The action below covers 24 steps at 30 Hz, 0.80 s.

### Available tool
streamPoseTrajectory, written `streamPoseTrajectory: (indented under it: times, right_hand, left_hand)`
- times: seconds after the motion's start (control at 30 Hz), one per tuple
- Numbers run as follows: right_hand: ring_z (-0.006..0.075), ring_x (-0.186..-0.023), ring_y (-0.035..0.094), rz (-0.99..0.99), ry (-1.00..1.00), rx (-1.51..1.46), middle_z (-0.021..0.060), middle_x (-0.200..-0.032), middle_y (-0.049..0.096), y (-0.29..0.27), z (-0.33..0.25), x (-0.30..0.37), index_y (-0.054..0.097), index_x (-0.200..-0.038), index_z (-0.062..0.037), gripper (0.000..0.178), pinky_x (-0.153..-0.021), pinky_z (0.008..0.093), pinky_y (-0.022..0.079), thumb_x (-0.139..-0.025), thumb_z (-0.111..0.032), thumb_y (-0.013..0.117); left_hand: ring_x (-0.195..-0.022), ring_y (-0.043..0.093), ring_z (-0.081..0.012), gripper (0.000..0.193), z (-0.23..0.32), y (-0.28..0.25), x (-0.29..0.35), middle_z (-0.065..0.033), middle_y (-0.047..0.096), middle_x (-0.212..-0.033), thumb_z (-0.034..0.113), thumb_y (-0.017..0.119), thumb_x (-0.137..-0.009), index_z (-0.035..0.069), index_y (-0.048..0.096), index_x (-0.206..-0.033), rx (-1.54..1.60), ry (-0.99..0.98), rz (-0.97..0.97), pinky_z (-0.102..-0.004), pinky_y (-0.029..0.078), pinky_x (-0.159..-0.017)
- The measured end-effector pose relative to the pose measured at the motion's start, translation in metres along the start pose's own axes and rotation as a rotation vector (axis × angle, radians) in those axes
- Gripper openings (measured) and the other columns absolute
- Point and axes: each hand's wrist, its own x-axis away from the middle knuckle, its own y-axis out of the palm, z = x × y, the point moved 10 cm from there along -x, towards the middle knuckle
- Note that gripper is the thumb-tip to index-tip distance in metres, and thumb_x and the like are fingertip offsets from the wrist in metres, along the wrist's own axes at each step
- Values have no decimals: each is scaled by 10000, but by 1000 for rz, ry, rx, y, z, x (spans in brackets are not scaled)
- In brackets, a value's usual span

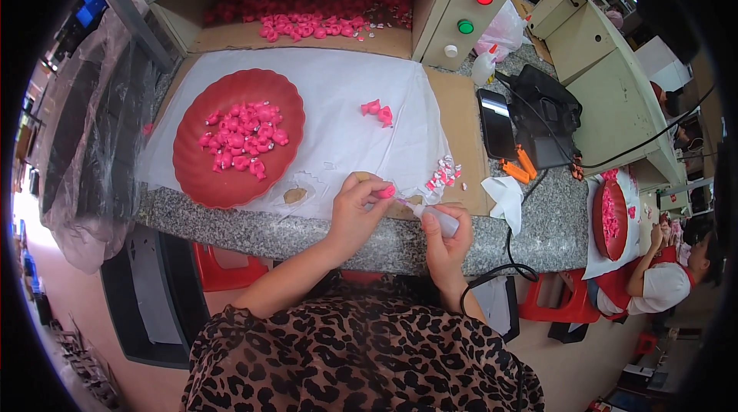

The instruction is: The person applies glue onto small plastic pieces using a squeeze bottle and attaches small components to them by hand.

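Between the fingertips of my left hand is a small pink plastic piece, held over the front edge of the worktop. My right hand is closed around a small translucent squeeze bottle. Its thin nozzle points left and reaches close to the pink piece; whether they touch I cannot tell. A red scalloped plate with many pink pieces stands to the left on white paper. Ahead of my hands lie a few pink pieces. Beyond my right hand is a pile of small pink-and-white bits.
A boxy machine at the back holds a heap of pink pieces. On the right are a phone, a black bag, orange clips, a white tissue and a cable. A co-worker sits farther right.
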Motion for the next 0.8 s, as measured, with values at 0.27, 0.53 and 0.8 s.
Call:
streamPoseTrajectory:
  times: [0.27,0.53,0.8]
  right_hand:
    - [128,-684,491,-1,-17,18,86,-806,505,1,-1,0,468,-870,10,165,-603,232,397,-780,-73,579]
    - [126,-696,486,-10,-40,33,86,-811,500,2,-4,-1,468,-868,12,162,-612,226,394,-779,-66,579]
    - [112,-665,489,8,10,-26,79,-834,480,-2,6,-2,455,-876,8,159,-592,213,404,-792,-71,564]
  left_hand:
    - [-812,526,-117,229,-1,2,0,-76,446,-953,-99,585,-702,-26,554,-917,-7,-21,-43,-196,466,-692]
    - [-821,529,-121,225,0,2,0,-79,444,-960,-105,581,-702,-31,553,-913,-3,-22,-38,-200,473,-698]
    - [-808,545,-133,219,-4,1,1,-83,468,-940,-85,592,-695,-18,559,-900,7,-23,-19,-214,481,-690]
